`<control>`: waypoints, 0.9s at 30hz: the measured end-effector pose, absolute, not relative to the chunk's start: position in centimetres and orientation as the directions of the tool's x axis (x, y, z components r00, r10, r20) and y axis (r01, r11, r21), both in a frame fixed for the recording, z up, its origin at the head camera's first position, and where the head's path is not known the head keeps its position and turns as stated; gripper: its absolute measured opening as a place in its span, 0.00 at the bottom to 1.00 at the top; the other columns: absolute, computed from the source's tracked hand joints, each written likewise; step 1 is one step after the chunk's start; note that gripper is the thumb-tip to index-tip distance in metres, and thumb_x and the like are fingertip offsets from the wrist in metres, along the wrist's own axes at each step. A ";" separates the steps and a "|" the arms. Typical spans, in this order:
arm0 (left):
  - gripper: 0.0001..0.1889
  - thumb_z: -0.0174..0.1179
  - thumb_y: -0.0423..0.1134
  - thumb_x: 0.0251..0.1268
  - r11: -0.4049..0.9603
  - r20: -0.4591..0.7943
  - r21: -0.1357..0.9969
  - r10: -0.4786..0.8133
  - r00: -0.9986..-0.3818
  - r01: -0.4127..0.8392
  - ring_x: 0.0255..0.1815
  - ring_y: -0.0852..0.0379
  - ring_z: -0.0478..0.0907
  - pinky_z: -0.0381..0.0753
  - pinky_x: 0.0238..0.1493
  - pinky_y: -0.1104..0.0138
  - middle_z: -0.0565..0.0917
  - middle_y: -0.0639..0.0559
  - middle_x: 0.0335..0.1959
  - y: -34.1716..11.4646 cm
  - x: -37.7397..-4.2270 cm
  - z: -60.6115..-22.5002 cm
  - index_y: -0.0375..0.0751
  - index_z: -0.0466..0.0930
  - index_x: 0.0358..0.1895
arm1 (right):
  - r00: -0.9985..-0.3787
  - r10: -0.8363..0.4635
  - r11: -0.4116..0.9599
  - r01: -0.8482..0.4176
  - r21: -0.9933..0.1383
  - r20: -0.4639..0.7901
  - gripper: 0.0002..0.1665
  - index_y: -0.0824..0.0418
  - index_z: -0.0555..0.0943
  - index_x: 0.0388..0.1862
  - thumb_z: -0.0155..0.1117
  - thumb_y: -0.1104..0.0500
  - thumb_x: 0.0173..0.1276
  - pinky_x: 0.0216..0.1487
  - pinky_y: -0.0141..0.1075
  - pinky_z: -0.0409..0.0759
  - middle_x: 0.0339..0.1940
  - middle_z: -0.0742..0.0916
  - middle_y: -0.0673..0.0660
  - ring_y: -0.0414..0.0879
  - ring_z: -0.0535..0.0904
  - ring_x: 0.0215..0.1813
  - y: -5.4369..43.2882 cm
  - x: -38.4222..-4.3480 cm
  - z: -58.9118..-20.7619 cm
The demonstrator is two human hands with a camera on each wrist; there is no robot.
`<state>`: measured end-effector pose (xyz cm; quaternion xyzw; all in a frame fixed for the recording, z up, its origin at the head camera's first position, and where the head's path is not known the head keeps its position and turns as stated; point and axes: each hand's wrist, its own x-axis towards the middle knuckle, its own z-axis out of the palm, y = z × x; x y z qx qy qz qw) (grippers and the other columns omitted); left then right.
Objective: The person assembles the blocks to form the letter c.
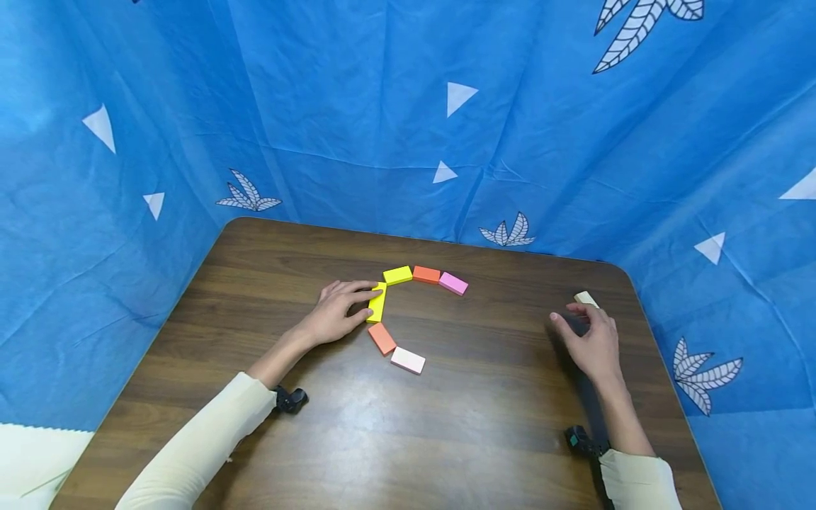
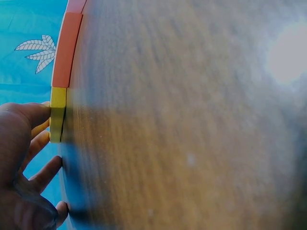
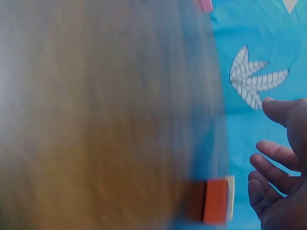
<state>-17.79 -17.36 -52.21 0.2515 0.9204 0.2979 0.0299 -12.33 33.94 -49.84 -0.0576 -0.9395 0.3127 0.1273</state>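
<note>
My left hand (image 1: 333, 312) is at a yellow block (image 1: 377, 304) on the left side of a curved row of small flat blocks. Its thumb and fingers hold this block, the other fingers spread beyond it in the left wrist view. Below it lie a salmon-orange block (image 1: 382, 339) and a pale pink block (image 1: 408, 360). My right hand (image 1: 594, 347) hovers at the table's right side, fingers loosely bent, nothing between them. Just beyond its fingertips is a cream block (image 1: 586, 299). An orange block (image 3: 216, 201) stands before it in the right wrist view; my hand hides it in the head view.
The upper row continues with another yellow block (image 1: 398, 275), a red-orange block (image 1: 426, 275) and a pink block (image 1: 453, 284). A brown wooden table (image 1: 484, 397) carries everything. Blue patterned cloth (image 1: 357, 127) hangs around its back and sides.
</note>
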 end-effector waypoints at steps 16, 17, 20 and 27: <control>0.26 0.63 0.45 0.81 0.702 0.083 0.561 0.479 -0.874 0.438 0.82 0.39 0.68 0.47 0.83 0.28 0.74 0.49 0.81 -17.6 -17.9 -52.4 0.50 0.76 0.78 | -0.931 0.354 0.764 0.229 -0.603 0.095 0.32 0.70 0.75 0.72 0.67 0.51 0.79 0.58 0.56 0.65 0.67 0.76 0.76 0.69 0.69 0.67 39.0 -14.5 -50.5; 0.26 0.63 0.45 0.81 0.702 0.087 0.560 0.479 -0.873 0.441 0.82 0.39 0.68 0.48 0.82 0.28 0.74 0.49 0.81 -17.6 -17.9 -52.4 0.50 0.77 0.78 | -0.930 0.356 0.762 0.237 -0.602 0.085 0.33 0.70 0.75 0.73 0.67 0.51 0.79 0.59 0.57 0.66 0.67 0.76 0.76 0.69 0.69 0.67 39.2 -14.6 -50.6; 0.26 0.63 0.45 0.81 0.702 0.087 0.561 0.478 -0.874 0.439 0.82 0.39 0.68 0.48 0.83 0.28 0.74 0.49 0.81 -17.6 -17.9 -52.3 0.50 0.77 0.78 | -0.933 0.354 0.765 0.247 -0.595 0.067 0.33 0.70 0.74 0.73 0.67 0.51 0.80 0.60 0.58 0.67 0.66 0.77 0.76 0.69 0.71 0.65 39.5 -15.0 -50.9; 0.25 0.63 0.45 0.81 0.704 0.084 0.563 0.473 -0.877 0.433 0.82 0.40 0.68 0.48 0.83 0.29 0.74 0.50 0.81 -17.5 -18.0 -52.2 0.51 0.78 0.77 | -0.934 0.354 0.773 0.261 -0.578 0.052 0.30 0.71 0.76 0.71 0.67 0.54 0.79 0.49 0.42 0.66 0.62 0.80 0.74 0.65 0.76 0.57 40.2 -15.8 -51.5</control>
